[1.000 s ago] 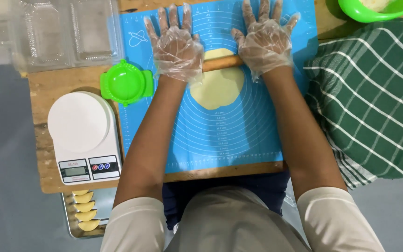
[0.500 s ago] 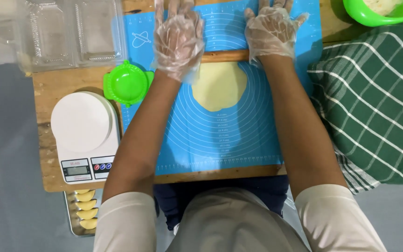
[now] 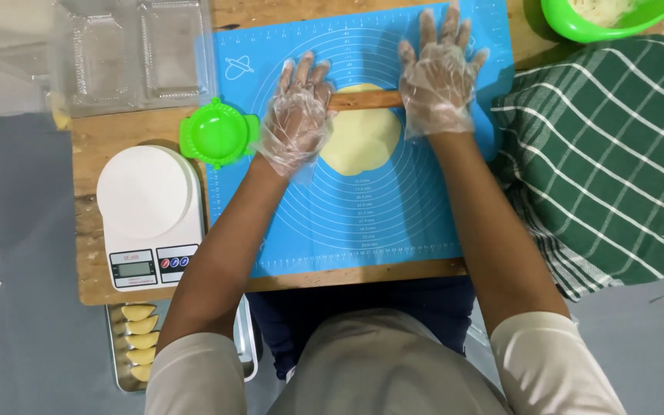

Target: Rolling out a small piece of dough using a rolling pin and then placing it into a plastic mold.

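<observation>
A flat round of pale yellow dough (image 3: 361,142) lies on a blue silicone mat (image 3: 363,207) printed with rings. A wooden rolling pin (image 3: 364,100) rests across the far part of the dough. My left hand (image 3: 297,115) and my right hand (image 3: 441,77), both in clear plastic gloves, lie flat with fingers spread on the two ends of the pin. Only the pin's middle shows between them.
A green dumpling press (image 3: 217,134) and a white kitchen scale (image 3: 150,215) sit left of the mat on a wooden board (image 3: 101,138). Clear plastic containers (image 3: 128,54) stand at the back left, a green bowl (image 3: 570,23) back right, a green checked cloth (image 3: 609,154) on the right. A metal tray of folded dumplings (image 3: 138,342) lies below the board.
Both hands rolled the pin away over the dough, then back toward me to its far part. The dough round looks slightly wider.
</observation>
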